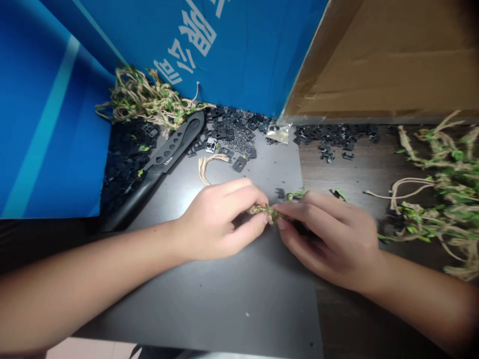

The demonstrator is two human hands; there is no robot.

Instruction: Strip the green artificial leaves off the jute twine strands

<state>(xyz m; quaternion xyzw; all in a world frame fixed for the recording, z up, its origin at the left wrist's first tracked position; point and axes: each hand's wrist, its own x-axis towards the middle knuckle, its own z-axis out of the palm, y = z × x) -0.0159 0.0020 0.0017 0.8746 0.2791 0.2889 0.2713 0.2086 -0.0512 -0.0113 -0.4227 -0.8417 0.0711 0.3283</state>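
Observation:
Between my hands, just above the grey board [232, 299], is a piece of tan twine with small green leaves [272, 214]. My left hand [224, 214] pinches it between thumb and fingers from the left. From the right, my right hand [329, 234] pinches the same leafy twine, its fingertips almost touching the left ones. Part of the twine is hidden under the fingers. A green leafy bit [296, 193] shows just beyond the right fingers. Behind my left hand lies a short bundle of loose twine [209, 167].
Tangled leafy twine lies in heaps at the back left [149, 99] and the right [445, 194]. A black knife-shaped tool [168, 154] slants across the left. Small black parts [232, 129] are scattered along the back, below a blue box [239, 50] and a brown cardboard box [392, 60].

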